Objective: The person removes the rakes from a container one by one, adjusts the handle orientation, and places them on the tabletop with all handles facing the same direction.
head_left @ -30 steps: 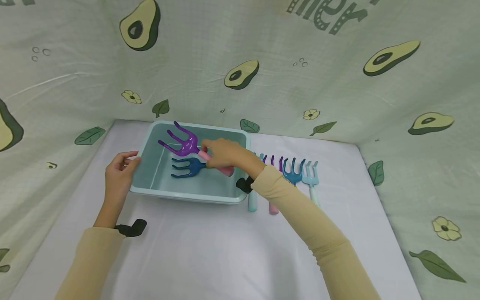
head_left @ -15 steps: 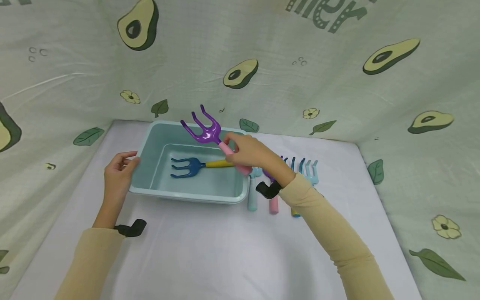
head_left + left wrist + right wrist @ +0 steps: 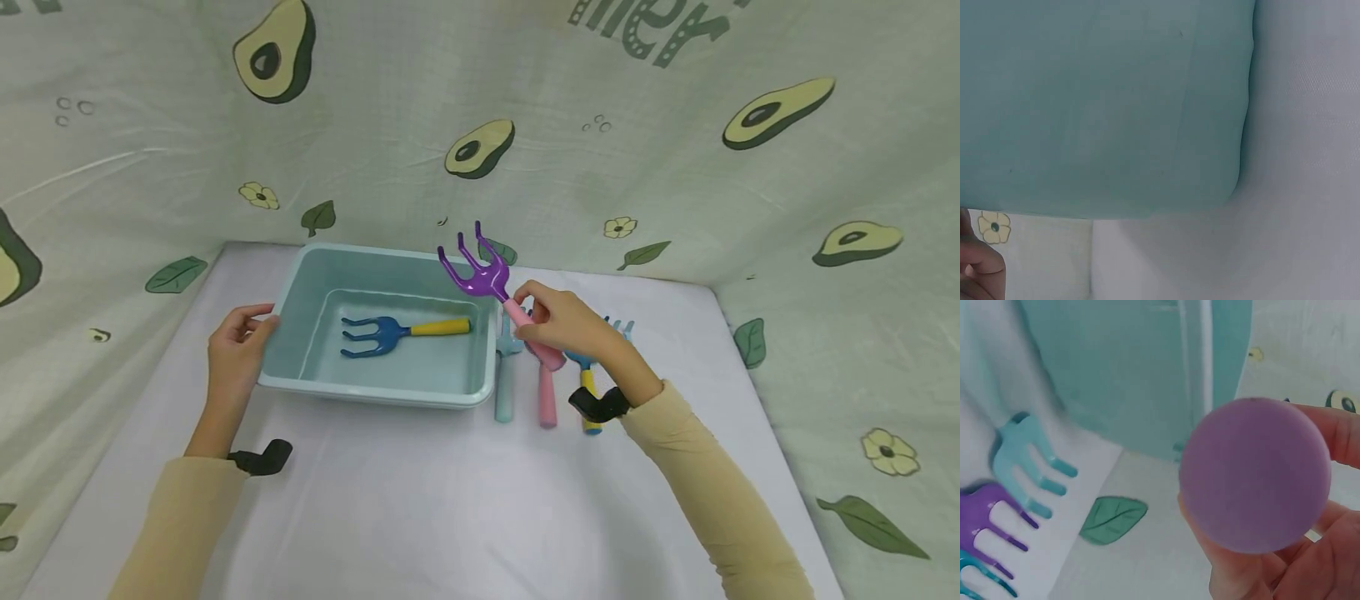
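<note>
My right hand (image 3: 570,321) grips the pink handle of a purple three-tined hand fork (image 3: 487,279), raised over the right rim of a pale blue plastic tub (image 3: 375,393). The fork tilts with its tines up and left; in the right wrist view its round handle end (image 3: 1255,476) hides much of the fingers. My left hand (image 3: 238,346) holds the tub's left rim, thumb and fingers at the edge. Inside the tub lies a blue hand fork (image 3: 386,336) with a yellow handle. The left wrist view is mostly filled by the tub's outer wall (image 3: 1104,112).
Right of the tub, several more hand forks lie in a row on the white table (image 3: 420,500): a light blue one (image 3: 505,392), one with a pink handle (image 3: 547,404), and one with a yellow handle (image 3: 589,383). An avocado-print cloth (image 3: 375,183) stands behind.
My right hand has carried the purple hand fork from inside the tub up and rightward, uncovering the blue fork's yellow handle. My left hand stays at the tub's rim.
</note>
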A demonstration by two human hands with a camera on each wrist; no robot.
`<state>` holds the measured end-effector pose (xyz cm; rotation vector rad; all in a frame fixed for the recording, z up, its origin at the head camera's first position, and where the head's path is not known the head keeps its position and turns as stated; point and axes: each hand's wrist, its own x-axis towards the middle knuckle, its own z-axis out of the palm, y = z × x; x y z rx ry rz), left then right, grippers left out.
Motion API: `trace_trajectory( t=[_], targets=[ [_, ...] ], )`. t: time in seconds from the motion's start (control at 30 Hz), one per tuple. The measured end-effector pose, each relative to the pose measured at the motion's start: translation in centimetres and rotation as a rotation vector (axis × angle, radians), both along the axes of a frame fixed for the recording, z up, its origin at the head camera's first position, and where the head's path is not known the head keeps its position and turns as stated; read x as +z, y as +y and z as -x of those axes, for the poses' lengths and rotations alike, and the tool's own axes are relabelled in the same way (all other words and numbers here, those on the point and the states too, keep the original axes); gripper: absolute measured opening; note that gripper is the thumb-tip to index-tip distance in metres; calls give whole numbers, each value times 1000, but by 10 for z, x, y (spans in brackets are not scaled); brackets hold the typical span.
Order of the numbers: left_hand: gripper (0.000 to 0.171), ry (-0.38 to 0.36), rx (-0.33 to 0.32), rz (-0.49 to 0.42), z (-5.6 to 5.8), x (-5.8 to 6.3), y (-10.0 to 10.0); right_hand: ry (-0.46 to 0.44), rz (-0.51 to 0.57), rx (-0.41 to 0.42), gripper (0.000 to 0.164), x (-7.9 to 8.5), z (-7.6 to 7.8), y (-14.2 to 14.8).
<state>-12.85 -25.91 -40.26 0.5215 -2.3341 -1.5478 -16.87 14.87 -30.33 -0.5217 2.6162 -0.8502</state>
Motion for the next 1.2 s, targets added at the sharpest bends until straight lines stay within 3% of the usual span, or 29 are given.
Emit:
trace_trajectory(
  t=[0.13,0.3,0.43,0.8,1.07,1.2],
  targets=[
    [30,26,-9,-31,1,-4,-2,-29,17,-47,43,-10,-5,23],
    [29,-43,13,-18,1,4,4,-47,34,-108,42,-21,-12,53],
    [29,-54,8,-14,1,6,5,-62,37,-161,41,-30,-18,75],
    [30,8,-1,11,1,2,3,-153,10,-330,49,-53,-37,132],
    [32,-39,-2,12,4,5,5,-189,-9,-431,52,-74,-48,166],
    [33,-14,2,1,5,-1,2,-178,-13,-457,50,-84,-50,180]
  ],
)
